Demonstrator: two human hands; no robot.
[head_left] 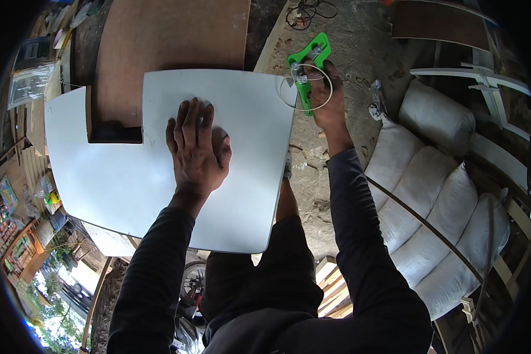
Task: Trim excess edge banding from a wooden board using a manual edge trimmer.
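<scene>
Beside the notched white panel [251,165], a green hand tool [304,89].
Right hand [327,100] grips it; left hand [196,150] lies spread on the panel.

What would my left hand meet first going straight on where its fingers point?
Beyond the far edge of the white panel, probably the brown board; relative height is unclear.

Green tool [305,55] partly hidden by right hand [325,101]

Fisheye view from the head
Faces steeply down, near the left hand [196,147] and right hand [326,97], straight edges bending toward its rim.
</scene>
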